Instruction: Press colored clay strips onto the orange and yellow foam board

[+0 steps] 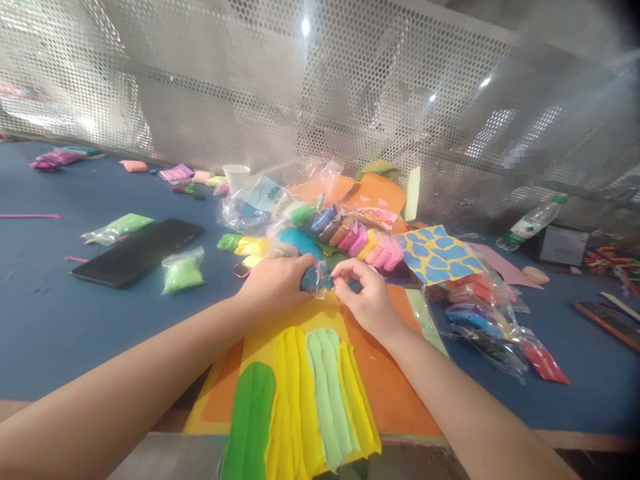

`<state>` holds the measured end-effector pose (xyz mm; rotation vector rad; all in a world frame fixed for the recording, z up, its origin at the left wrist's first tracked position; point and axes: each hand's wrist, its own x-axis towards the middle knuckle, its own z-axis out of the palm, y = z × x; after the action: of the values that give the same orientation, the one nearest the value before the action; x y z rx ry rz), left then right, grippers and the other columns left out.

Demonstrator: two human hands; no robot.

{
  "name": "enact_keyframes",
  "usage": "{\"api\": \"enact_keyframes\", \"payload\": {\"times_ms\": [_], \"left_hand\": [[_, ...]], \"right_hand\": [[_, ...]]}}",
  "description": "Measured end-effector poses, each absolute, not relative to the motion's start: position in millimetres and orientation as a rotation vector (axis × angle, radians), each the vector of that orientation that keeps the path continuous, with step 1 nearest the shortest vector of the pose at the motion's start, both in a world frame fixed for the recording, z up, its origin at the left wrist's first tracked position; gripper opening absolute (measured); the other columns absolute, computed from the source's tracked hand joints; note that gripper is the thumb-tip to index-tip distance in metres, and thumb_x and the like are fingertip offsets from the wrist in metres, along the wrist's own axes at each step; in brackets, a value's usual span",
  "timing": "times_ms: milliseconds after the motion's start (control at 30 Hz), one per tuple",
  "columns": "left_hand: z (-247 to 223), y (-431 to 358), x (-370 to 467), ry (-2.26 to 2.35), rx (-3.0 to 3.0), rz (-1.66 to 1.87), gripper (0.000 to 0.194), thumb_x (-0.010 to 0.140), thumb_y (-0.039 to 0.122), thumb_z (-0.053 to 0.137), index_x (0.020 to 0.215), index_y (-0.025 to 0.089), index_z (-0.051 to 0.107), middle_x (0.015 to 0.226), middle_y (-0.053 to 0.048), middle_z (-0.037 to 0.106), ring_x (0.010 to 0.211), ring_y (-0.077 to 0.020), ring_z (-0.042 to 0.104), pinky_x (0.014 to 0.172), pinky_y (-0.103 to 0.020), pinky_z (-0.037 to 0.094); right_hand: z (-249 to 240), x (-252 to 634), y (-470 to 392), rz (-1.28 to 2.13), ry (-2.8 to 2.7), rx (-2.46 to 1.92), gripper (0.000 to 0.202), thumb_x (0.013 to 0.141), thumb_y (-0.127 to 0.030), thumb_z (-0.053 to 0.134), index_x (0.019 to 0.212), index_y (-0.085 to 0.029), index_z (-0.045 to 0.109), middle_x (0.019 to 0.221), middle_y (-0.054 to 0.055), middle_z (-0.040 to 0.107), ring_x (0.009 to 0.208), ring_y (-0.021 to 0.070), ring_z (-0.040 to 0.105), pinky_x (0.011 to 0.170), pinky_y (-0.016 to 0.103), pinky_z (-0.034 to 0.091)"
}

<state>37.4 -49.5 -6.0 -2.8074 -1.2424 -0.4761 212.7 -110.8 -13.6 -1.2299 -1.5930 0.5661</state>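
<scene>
My left hand [277, 283] is closed around a small clear packet of blue modelling clay [313, 280]. At the packet's right end, my right hand [365, 293] pinches a bit of the blue clay or its wrapper; which of the two is unclear. Both hands are above orange and yellow paper sheets [400, 380]. Nearer to me, ridged strips of clay lie side by side: dark green [253, 413], yellow [295, 400] and pale green [327, 393], with another yellow one at the right.
Beyond my hands lie several wrapped clay packs [367, 243] and a blue-and-yellow patterned sheet [440, 257]. To the left are a black tablet-like slab [140, 252] and a green clay bag [183, 270]. A plastic bottle [533, 223] leans at the right. Perforated metal [250, 87] borders the table.
</scene>
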Motion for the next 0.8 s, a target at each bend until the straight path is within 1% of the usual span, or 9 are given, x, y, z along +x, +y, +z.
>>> {"api": "enact_keyframes", "payload": {"times_ms": [100, 233, 400, 467, 533, 600, 667, 700, 800], "left_hand": [[-3.5, -48.9, 36.5, -1.256, -2.796, -0.478, 0.022, 0.078, 0.043, 0.058, 0.087, 0.023, 0.058, 0.077, -0.004, 0.067, 0.074, -0.0264, 0.062, 0.059, -0.03, 0.034], [-0.8, -48.1, 34.7, -1.317, -2.823, -0.536, 0.02, 0.079, 0.041, 0.057, 0.087, 0.023, 0.057, 0.075, -0.003, 0.066, 0.075, -0.026, 0.064, 0.056, -0.029, 0.032], [-1.4, -49.5, 35.3, -1.366, -2.868, -0.582, 0.019, 0.077, 0.039, 0.056, 0.086, 0.022, 0.056, 0.076, -0.003, 0.066, 0.075, -0.0245, 0.064, 0.055, -0.027, 0.031], [-1.7, -50.9, 36.6, -1.348, -2.904, -0.577, 0.02, 0.078, 0.04, 0.055, 0.086, 0.022, 0.057, 0.078, -0.003, 0.066, 0.075, -0.0239, 0.064, 0.055, -0.027, 0.032], [-1.6, -52.1, 37.9, -1.317, -2.919, -0.57, 0.02, 0.078, 0.04, 0.055, 0.086, 0.022, 0.058, 0.079, -0.004, 0.066, 0.076, -0.024, 0.064, 0.056, -0.028, 0.034], [-1.1, -52.5, 38.5, -1.29, -2.917, -0.583, 0.021, 0.077, 0.04, 0.055, 0.088, 0.022, 0.058, 0.079, -0.004, 0.066, 0.078, -0.0243, 0.064, 0.057, -0.028, 0.034], [-0.6, -52.2, 38.6, -1.279, -2.92, -0.61, 0.022, 0.077, 0.041, 0.056, 0.088, 0.022, 0.057, 0.077, -0.003, 0.066, 0.078, -0.0241, 0.064, 0.058, -0.028, 0.034], [-0.5, -51.9, 38.5, -1.278, -2.925, -0.623, 0.022, 0.077, 0.041, 0.056, 0.088, 0.022, 0.057, 0.077, -0.003, 0.066, 0.077, -0.0238, 0.064, 0.057, -0.028, 0.034], [-1.1, -50.7, 37.7, -1.31, -2.945, -0.647, 0.021, 0.077, 0.041, 0.056, 0.084, 0.022, 0.056, 0.075, -0.002, 0.065, 0.075, -0.0229, 0.063, 0.056, -0.027, 0.033]], "right_hand": [[-12.5, 215.0, -114.5, 0.512, -1.701, -1.255, 0.017, 0.08, -0.019, 0.05, 0.083, -0.021, 0.067, 0.067, -0.002, 0.062, 0.056, 0.0113, 0.05, 0.052, 0.023, 0.039], [-12.2, 217.7, -117.1, 0.458, -1.794, -1.345, 0.03, 0.081, -0.019, 0.048, 0.099, -0.022, 0.072, 0.066, -0.001, 0.064, 0.053, 0.0115, 0.048, 0.05, 0.024, 0.038], [-15.4, 218.9, -116.7, 0.547, -1.878, -1.305, 0.038, 0.08, -0.019, 0.05, 0.113, -0.023, 0.069, 0.084, 0.001, 0.071, 0.069, 0.0146, 0.061, 0.067, 0.027, 0.049], [-17.0, 218.8, -116.2, 0.594, -1.882, -1.257, 0.036, 0.081, -0.02, 0.049, 0.111, -0.025, 0.069, 0.098, 0.002, 0.072, 0.081, 0.0169, 0.064, 0.073, 0.029, 0.051], [-17.6, 218.2, -115.6, 0.586, -1.866, -1.231, 0.032, 0.084, -0.022, 0.048, 0.106, -0.026, 0.071, 0.104, 0.002, 0.072, 0.088, 0.0179, 0.065, 0.075, 0.029, 0.052], [-16.9, 217.3, -115.2, 0.535, -1.8, -1.233, 0.025, 0.085, -0.025, 0.05, 0.1, -0.026, 0.071, 0.09, 0.002, 0.072, 0.079, 0.0166, 0.065, 0.069, 0.028, 0.051], [-15.3, 216.7, -115.1, 0.49, -1.708, -1.245, 0.019, 0.084, -0.031, 0.057, 0.097, -0.024, 0.069, 0.07, -0.001, 0.066, 0.063, 0.0139, 0.059, 0.06, 0.025, 0.048], [-14.5, 216.6, -115.2, 0.475, -1.677, -1.247, 0.018, 0.082, -0.034, 0.061, 0.095, -0.023, 0.068, 0.064, -0.002, 0.062, 0.059, 0.0128, 0.056, 0.057, 0.024, 0.046], [-13.4, 217.8, -115.5, 0.448, -1.73, -1.245, 0.017, 0.081, -0.035, 0.063, 0.092, -0.022, 0.068, 0.065, -0.002, 0.06, 0.061, 0.0127, 0.055, 0.058, 0.024, 0.045]]}}
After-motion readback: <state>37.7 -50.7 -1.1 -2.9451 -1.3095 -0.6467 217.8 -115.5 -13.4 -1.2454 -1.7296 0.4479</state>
